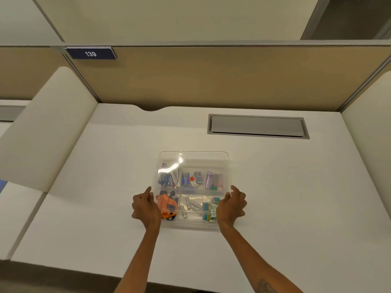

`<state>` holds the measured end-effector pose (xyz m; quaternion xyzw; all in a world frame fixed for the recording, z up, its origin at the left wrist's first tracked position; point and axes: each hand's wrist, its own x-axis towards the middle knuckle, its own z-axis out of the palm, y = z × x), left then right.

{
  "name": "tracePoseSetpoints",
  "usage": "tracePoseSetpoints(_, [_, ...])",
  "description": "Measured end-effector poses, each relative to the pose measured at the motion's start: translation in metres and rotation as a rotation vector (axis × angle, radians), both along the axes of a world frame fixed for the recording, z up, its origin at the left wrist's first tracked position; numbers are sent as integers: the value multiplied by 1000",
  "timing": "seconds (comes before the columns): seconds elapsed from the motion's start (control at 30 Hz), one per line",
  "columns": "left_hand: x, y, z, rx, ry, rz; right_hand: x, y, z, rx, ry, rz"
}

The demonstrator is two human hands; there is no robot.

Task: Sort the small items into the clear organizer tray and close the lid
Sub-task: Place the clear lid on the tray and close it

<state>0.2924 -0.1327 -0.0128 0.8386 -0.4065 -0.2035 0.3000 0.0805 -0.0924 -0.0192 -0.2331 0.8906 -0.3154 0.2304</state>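
Both hands grip a clear lid (191, 166) over the organizer tray (190, 226): left hand (146, 206) and right hand (231, 205) clamp opposite edges.

Counter (105, 187) bare on all sides of clear organizer tray (224, 163), partition wall (211, 81) closing the rear, side panels flanking, recessed cable hatch (257, 126) flush behind right, near edge open.

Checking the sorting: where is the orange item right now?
In the head view, the orange item lies in the organizer tray's near-left compartment, beside the left hand.
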Motion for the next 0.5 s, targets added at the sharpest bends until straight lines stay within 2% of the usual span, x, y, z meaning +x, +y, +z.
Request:
tracePoseSetpoints(0.2, [11, 27, -7, 15, -28, 26, 12, 21, -3, 14, -3, 46])
tracePoseSetpoints(0.37, [14, 37, -11, 12, 18, 28, 14, 26, -2, 23, 13, 47])
tracePoseSetpoints(0.5, [17, 44, -15, 50, -24, -39, 14, 29, -3, 34, 46, 51])
